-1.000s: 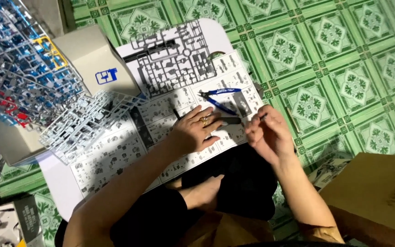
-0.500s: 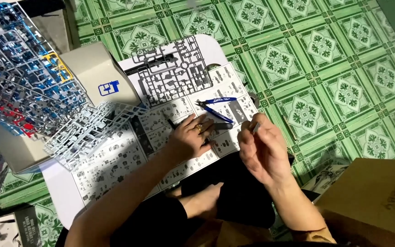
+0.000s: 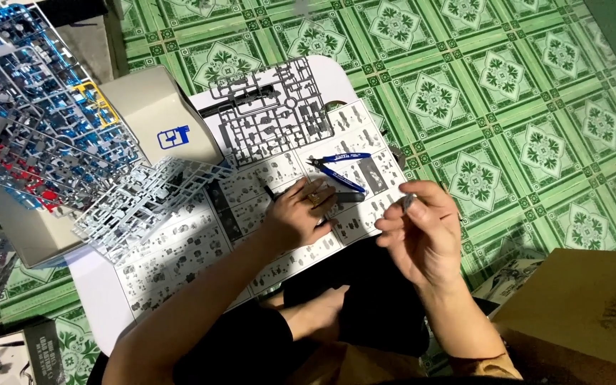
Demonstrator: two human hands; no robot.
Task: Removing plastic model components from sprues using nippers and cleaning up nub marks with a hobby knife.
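Observation:
My right hand (image 3: 422,232) is raised over the edge of a small white table (image 3: 98,299) and pinches a small grey plastic part (image 3: 408,202) between thumb and fingers. My left hand (image 3: 301,214) lies palm down on an open black-and-white instruction sheet (image 3: 180,249), its fingers over a dark pen-like tool (image 3: 351,197). Blue-handled nippers (image 3: 340,167) lie on the sheet just beyond my left hand. A dark grey parts frame (image 3: 269,114) rests at the table's far side.
A light grey parts frame (image 3: 144,207) and a stack of blue, red and yellow frames (image 3: 33,135) lean on a white box (image 3: 155,121) at the left. A brown cardboard box (image 3: 579,314) stands at the lower right. Green patterned floor tiles (image 3: 522,93) surround the table.
My right hand has lifted away from the sheet toward me with the small grey part. My left hand has stayed on the sheet, shifting slightly over the dark tool.

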